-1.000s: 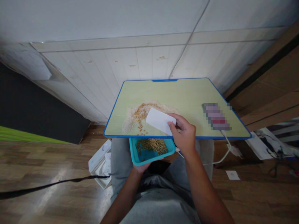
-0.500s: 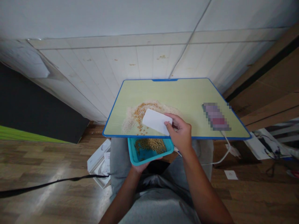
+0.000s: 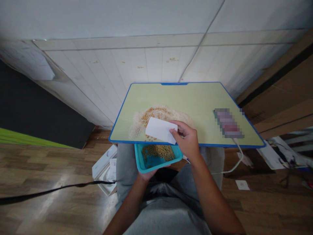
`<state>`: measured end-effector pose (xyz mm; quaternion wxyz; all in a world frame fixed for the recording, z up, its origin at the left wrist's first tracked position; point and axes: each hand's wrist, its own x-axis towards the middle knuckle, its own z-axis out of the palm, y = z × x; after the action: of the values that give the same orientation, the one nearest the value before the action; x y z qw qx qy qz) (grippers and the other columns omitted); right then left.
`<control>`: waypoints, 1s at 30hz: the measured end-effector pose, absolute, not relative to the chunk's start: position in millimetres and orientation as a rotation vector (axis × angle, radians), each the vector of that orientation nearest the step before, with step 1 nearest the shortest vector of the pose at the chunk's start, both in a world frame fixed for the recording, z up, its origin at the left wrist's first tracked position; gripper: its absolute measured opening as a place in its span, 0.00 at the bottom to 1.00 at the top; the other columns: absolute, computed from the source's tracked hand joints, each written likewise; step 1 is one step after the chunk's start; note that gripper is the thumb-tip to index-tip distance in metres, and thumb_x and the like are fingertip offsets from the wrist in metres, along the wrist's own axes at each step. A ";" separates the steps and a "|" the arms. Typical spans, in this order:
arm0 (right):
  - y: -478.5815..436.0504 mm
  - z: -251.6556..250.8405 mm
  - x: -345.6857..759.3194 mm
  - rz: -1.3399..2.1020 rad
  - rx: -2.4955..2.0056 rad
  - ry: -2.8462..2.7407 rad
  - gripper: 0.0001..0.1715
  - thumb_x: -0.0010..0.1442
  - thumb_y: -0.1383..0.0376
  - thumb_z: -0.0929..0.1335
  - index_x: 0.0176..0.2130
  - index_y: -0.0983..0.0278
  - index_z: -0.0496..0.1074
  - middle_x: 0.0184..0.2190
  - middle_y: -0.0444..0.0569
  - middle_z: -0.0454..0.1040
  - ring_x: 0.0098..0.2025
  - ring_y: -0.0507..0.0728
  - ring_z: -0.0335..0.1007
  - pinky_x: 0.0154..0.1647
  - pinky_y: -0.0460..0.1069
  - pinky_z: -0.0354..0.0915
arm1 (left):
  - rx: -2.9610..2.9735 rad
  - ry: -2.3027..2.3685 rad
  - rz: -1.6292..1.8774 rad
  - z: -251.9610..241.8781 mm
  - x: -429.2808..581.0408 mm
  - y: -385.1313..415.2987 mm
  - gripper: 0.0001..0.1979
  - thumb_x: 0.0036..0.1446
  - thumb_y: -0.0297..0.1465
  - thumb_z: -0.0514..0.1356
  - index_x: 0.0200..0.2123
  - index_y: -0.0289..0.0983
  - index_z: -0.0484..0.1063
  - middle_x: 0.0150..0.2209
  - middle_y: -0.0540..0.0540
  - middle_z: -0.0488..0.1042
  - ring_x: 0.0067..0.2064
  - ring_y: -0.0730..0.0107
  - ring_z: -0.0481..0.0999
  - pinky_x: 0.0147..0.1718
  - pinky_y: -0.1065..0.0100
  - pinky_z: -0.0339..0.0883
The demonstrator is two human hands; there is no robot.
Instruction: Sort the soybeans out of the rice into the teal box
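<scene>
My right hand [image 3: 187,140] pinches a white card [image 3: 160,130] and holds it low over the near edge of a small green table with a blue rim [image 3: 245,146]. Under and behind the card lies a heap of white rice mixed with yellow soybeans [image 3: 156,115]. My left hand [image 3: 148,175] holds a teal tray [image 3: 141,166] from below, just under the table's near edge. The tray has soybeans [image 3: 158,151] in it.
A phone [image 3: 228,122], blurred out, lies at the table's right with a white cable [image 3: 234,164] hanging off the edge. A white open box [image 3: 105,168] sits on the wooden floor at the left. A black cable [image 3: 56,189] crosses the floor. White wall panelling stands behind.
My right hand has slid the card to the left and nearer the table's edge, over the beans. The tray under the edge has hardly moved.
</scene>
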<state>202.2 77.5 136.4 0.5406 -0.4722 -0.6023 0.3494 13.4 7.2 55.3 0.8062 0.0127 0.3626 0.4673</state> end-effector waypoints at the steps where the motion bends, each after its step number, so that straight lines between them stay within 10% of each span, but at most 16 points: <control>1: 78.2 136.1 202.2 0.834 -1.117 -1.439 0.19 0.64 0.60 0.73 0.53 0.59 0.85 0.40 0.48 0.88 0.35 0.57 0.83 0.35 0.52 0.78 | 0.013 0.783 1.002 54.5 13.6 7.0 0.37 0.74 0.57 0.40 0.59 0.47 0.84 0.65 0.45 0.82 0.80 0.29 0.54 0.71 0.20 0.55; 30: 80.0 136.4 204.3 0.978 -1.068 -1.429 0.19 0.63 0.61 0.73 0.53 0.60 0.85 0.37 0.48 0.87 0.33 0.55 0.79 0.32 0.50 0.70 | -0.021 0.366 0.982 -2.1 -5.2 8.5 0.46 0.69 0.64 0.36 0.75 0.47 0.67 0.83 0.48 0.49 0.84 0.42 0.23 0.71 0.21 0.14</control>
<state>204.3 80.0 136.4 0.5257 -0.4466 -0.5974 0.4090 -5.2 8.5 -2.1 0.8657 -0.0099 0.1746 0.4690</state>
